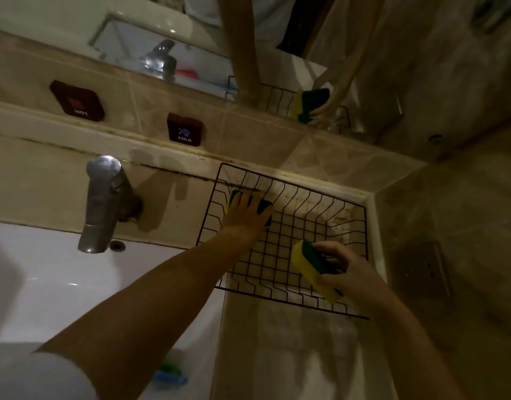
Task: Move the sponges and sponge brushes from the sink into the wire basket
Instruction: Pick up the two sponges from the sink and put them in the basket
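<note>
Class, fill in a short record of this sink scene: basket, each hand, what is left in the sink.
basket: wire basket on the counter right of the sink
left hand: left hand pressing a sponge into the basket's far left corner
right hand: right hand holding a second sponge above the basket
left in sink: green and blue item, blurred
tap: tap over the sink

Left hand covers most of a sponge at the wire basket back-left corner, w/ only dark ends showing; green-blue item low in the sink is blurred & part hidden by the forearm, can't tell what it is.
</note>
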Demonstrator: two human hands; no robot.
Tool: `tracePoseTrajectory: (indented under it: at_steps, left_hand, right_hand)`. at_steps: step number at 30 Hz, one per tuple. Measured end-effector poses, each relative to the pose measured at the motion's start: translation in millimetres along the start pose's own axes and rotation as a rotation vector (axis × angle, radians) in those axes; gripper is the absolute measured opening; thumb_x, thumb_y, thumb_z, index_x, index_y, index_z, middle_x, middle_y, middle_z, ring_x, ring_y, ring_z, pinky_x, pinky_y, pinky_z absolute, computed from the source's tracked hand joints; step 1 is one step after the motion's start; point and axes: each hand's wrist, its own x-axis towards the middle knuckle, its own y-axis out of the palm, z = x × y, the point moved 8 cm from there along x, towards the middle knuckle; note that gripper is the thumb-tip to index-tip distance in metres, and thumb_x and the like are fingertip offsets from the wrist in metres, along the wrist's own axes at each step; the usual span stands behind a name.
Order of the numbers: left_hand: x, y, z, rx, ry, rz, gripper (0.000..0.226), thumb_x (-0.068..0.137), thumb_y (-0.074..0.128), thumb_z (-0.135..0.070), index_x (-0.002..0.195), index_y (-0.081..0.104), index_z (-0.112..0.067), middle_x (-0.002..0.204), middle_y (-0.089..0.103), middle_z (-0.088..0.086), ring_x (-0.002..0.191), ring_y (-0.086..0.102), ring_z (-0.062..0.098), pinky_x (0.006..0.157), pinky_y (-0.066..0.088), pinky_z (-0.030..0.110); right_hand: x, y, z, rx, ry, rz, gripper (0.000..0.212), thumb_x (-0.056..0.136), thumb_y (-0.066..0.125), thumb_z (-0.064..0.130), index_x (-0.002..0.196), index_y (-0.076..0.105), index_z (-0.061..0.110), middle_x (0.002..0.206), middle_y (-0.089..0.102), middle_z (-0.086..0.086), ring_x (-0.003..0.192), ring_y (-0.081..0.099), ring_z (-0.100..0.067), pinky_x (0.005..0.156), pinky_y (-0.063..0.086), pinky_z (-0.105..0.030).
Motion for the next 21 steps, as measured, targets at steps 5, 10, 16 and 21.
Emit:
tracePoseTrajectory:
  at_steps: [5,10,16,21]
  left_hand:
    - [-5,-5,3,0.066,-0.007,0.033,0.075,0.086,0.059,-0.031,0.149,0.019,-0.022,0.157,0.012,0.018,0.142,0.005,0.045,0.117,0.003,0.053]
    - [-43,-45,25,0.074,-0.146,-0.206,0.081,0.06,0.072,-0.015,0.136,0.045,-0.006,0.145,0.039,0.023,0.132,0.031,0.047,0.11,0.019,0.061]
    - [-91,-31,87,-0.398,-0.482,-0.292,0.076,0.086,0.059,-0.03,0.147,0.019,-0.006,0.144,0.036,0.026,0.122,0.048,0.043,0.089,0.049,0.043]
    - [-92,-20,76,-0.615,-0.446,-0.297,0.073,0.094,0.051,-0.021,0.15,0.008,-0.004,0.124,0.049,0.02,0.079,0.061,0.031,0.065,0.054,0.038]
  right_hand:
    - [20,4,27,0.03,-0.052,-0.001,0.059,0.074,0.074,0.004,0.105,0.058,0.052,0.115,0.058,0.019,0.102,0.057,-0.002,0.057,0.054,-0.014]
    - [45,6,78,0.011,-0.174,-0.088,0.051,0.068,0.076,0.023,0.111,0.056,0.042,0.108,0.059,0.022,0.092,0.059,0.01,0.057,0.049,-0.008]
    - [92,49,121,-0.31,-0.35,-0.129,0.061,0.071,0.076,0.011,0.126,0.052,0.021,0.125,0.051,-0.002,0.114,0.051,-0.019,0.093,0.051,-0.036]
    - [117,78,123,-0.469,-0.477,-0.162,0.063,0.066,0.075,0.001,0.125,0.053,0.01,0.127,0.05,-0.016,0.118,0.047,-0.031,0.097,0.047,-0.043]
